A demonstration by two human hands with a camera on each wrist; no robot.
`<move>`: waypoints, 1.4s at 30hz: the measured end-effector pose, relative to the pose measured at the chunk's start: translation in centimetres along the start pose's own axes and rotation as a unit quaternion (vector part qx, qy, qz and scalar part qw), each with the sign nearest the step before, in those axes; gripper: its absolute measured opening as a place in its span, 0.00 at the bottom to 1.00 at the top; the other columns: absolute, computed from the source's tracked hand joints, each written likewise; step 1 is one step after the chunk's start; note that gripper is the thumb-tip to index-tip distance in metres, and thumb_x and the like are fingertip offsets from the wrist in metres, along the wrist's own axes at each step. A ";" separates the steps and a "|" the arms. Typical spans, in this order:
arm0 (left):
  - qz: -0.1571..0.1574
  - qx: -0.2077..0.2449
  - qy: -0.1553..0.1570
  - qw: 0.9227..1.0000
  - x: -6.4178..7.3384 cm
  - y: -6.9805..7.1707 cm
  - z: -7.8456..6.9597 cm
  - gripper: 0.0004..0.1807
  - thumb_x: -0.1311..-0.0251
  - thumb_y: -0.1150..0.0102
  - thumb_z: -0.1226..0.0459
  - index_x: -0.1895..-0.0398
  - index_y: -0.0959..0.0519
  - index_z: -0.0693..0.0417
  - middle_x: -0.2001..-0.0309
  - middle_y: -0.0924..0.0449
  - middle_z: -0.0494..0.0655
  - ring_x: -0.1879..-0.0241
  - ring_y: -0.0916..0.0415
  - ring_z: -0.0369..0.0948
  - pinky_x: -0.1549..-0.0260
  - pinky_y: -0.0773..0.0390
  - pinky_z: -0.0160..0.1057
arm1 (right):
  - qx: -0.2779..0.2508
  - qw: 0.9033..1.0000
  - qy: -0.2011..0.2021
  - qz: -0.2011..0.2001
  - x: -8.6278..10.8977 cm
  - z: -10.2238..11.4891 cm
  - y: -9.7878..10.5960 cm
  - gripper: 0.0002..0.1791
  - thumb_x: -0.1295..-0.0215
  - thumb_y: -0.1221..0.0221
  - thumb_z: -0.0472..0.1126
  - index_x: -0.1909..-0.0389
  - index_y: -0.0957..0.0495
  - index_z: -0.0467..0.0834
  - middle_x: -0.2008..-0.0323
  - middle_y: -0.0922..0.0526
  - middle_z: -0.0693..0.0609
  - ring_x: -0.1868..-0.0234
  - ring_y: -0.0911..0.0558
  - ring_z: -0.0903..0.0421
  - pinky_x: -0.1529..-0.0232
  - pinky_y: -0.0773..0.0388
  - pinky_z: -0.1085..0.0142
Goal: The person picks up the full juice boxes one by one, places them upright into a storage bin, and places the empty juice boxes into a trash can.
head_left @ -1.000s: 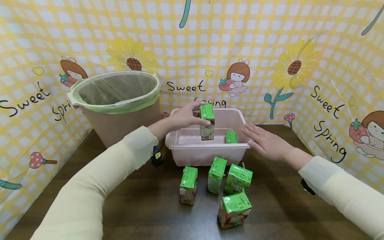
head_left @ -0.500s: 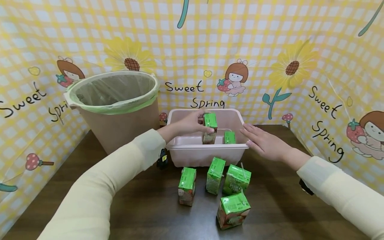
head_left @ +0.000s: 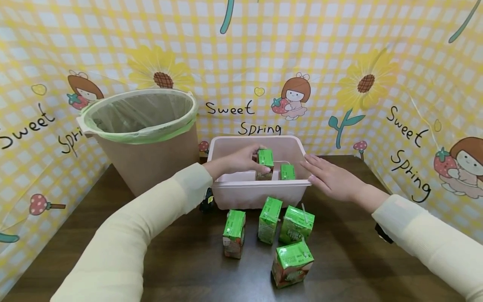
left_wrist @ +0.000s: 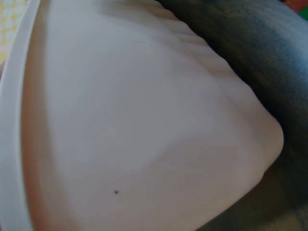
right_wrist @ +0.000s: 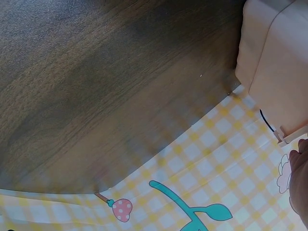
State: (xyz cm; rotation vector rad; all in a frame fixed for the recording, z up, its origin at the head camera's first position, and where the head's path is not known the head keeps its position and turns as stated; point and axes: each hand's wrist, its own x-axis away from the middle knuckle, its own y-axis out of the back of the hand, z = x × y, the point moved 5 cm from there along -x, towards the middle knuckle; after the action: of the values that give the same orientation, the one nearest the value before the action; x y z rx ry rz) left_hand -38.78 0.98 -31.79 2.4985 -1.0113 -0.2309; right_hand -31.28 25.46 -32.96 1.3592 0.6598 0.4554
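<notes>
In the head view my left hand [head_left: 245, 160] reaches over the near left rim of a pink plastic basin [head_left: 260, 195] and grips a green-topped juice box [head_left: 266, 158] inside it. The lower part of that box is hidden behind the front rim. Just to its right, a second juice box [head_left: 287, 172] sits in the basin. My right hand [head_left: 328, 174] rests with straight fingers against the basin's right rim. The left wrist view is filled by the outer wall of the basin [left_wrist: 125, 110]; in the right wrist view the basin's side [right_wrist: 279, 62] shows at the upper right.
Several juice boxes stand on the dark wood table in front of the basin: one at left [head_left: 234, 234], two in the middle, one nearest me [head_left: 292, 265]. Some have straws. A tall bin [head_left: 151, 159] with a bag liner stands at the left. Patterned cloth [head_left: 241, 63] hangs behind.
My left hand has lowered the juice box into the basin and slightly to the right, beside the other one. The right hand has stayed at the basin's rim.
</notes>
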 end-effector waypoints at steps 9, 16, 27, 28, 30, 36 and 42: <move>0.032 -0.014 -0.002 0.999 -0.5 -0.8 0.5 0.28 0.42 0.32 0.67 0.40 0.33 0.58 0.56 0.22 0.52 0.58 0.22 0.45 0.57 0.22 0.44 | 0.007 1.000 0.000 0.007 -0.1 -0.2 0.0 0.31 0.22 0.60 0.51 0.25 0.45 0.40 0.25 0.51 0.40 0.26 0.50 0.41 0.30 0.51 0.48; 0.044 -0.010 -0.015 0.999 -0.8 -1.3 1.1 0.20 0.46 0.30 0.70 0.51 0.26 0.61 0.65 0.20 0.53 0.67 0.23 0.46 0.61 0.21 0.47 | 0.007 1.000 0.001 0.010 -0.1 -0.1 -0.1 0.30 0.21 0.60 0.51 0.25 0.45 0.41 0.25 0.51 0.40 0.26 0.51 0.42 0.30 0.51 0.47; 0.039 -0.019 0.022 0.999 -1.1 -1.7 1.5 0.28 0.47 0.32 0.76 0.45 0.34 0.64 0.56 0.23 0.55 0.59 0.21 0.45 0.61 0.20 0.39 | 0.011 1.000 0.008 -0.001 0.0 0.3 0.2 0.30 0.21 0.60 0.50 0.26 0.44 0.38 0.26 0.48 0.37 0.27 0.49 0.40 0.31 0.48 0.46; 0.037 -0.020 0.027 0.999 -1.1 -1.7 1.5 0.28 0.47 0.33 0.77 0.45 0.35 0.64 0.56 0.23 0.55 0.59 0.21 0.45 0.61 0.20 0.38 | 0.010 1.000 0.007 -0.001 0.0 0.3 0.2 0.30 0.21 0.60 0.50 0.26 0.44 0.38 0.26 0.48 0.38 0.27 0.49 0.40 0.31 0.48 0.46; 0.033 -0.022 0.034 0.999 -1.1 -1.7 1.5 0.28 0.48 0.33 0.78 0.46 0.36 0.64 0.57 0.23 0.53 0.60 0.21 0.44 0.62 0.20 0.37 | 0.010 1.000 0.007 -0.001 0.0 0.3 0.2 0.30 0.21 0.60 0.50 0.27 0.43 0.37 0.26 0.48 0.38 0.27 0.49 0.40 0.31 0.48 0.46; 0.051 -0.016 0.021 0.998 -1.5 -1.8 1.8 0.17 0.49 0.33 0.79 0.59 0.28 0.66 0.68 0.20 0.52 0.69 0.21 0.43 0.64 0.19 0.39 | 0.008 1.000 0.001 0.007 0.0 0.4 0.1 0.30 0.21 0.59 0.49 0.26 0.44 0.37 0.26 0.49 0.39 0.26 0.50 0.40 0.31 0.50 0.46; 0.048 -0.024 0.028 0.998 -1.8 -1.8 2.4 0.18 0.49 0.34 0.80 0.57 0.29 0.66 0.67 0.22 0.51 0.69 0.24 0.40 0.66 0.20 0.36 | 0.012 1.000 0.005 0.007 0.0 0.3 0.2 0.30 0.21 0.59 0.49 0.27 0.44 0.37 0.26 0.49 0.38 0.26 0.49 0.41 0.30 0.50 0.47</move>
State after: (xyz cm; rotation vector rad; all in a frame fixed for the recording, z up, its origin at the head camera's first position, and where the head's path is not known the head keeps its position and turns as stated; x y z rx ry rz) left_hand -39.70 2.57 -34.73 2.3922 -1.0872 -0.1519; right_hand -31.09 25.23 -32.75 1.3855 0.6668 0.4666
